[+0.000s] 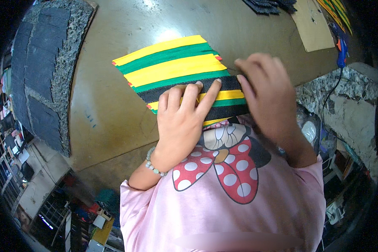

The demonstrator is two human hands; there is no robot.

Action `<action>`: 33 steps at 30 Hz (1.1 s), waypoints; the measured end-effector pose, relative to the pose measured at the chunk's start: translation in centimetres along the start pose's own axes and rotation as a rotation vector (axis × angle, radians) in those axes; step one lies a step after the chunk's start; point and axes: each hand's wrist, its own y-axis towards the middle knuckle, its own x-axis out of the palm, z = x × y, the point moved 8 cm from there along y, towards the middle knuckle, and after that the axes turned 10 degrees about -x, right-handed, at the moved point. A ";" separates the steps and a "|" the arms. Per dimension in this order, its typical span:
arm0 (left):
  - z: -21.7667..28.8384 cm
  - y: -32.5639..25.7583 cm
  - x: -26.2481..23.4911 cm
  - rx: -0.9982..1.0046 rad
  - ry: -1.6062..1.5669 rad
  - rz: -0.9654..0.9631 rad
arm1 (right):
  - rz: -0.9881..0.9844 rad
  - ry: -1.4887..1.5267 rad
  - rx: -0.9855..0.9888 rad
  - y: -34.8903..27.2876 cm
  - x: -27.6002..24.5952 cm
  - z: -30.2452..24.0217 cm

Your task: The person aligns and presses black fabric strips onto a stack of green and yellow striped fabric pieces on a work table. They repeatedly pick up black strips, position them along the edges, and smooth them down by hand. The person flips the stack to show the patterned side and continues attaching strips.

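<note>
Presently, a black webbing strip [189, 90] is pressed flat against a panel of yellow and green bands [168, 63], at the panel's near edge on the brown worktable [109, 122]. The strip's long axis runs left to right (tilted slightly, rising toward the right), parallel to the bands. A 2nd black strip [229, 111] lies just nearer the body, partly hidden.

The left hand [182, 122] is laid over the strip from the near side, fingers extended and spread narrowly, tips resting on its far edge; nothing is enclosed. The right hand [266, 90] covers the strip's right end, fingers curved down onto it; whether the end is pinched cannot be told, as the thumb is hidden. Both hands touch the strip, the left nearer its middle.

Outward: a dark grey foam block [42, 71] lies at the table's left, a tan card sheet [313, 25] at the far right, with a blue glue gun [342, 48] beside it. No containers are seen on the table.
</note>
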 end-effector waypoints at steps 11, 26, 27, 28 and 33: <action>-2.4 -1.5 0.0 -0.106 -0.167 0.052 | -0.282 0.408 -0.131 1.2 1.2 0.1; -1.7 -3.2 -1.2 -0.065 -0.356 -0.045 | 0.191 -0.037 -0.060 19.2 -2.0 13.1; -1.9 -3.1 -1.4 -0.068 -0.380 -0.030 | 0.157 0.026 -0.043 19.4 -1.7 14.0; -2.2 -3.1 -1.6 -0.070 -0.408 -0.029 | 0.122 0.090 -0.022 19.7 -1.5 15.0; -2.8 -2.6 -1.9 -0.068 -0.474 -0.006 | 0.178 0.210 0.077 20.6 -2.0 18.4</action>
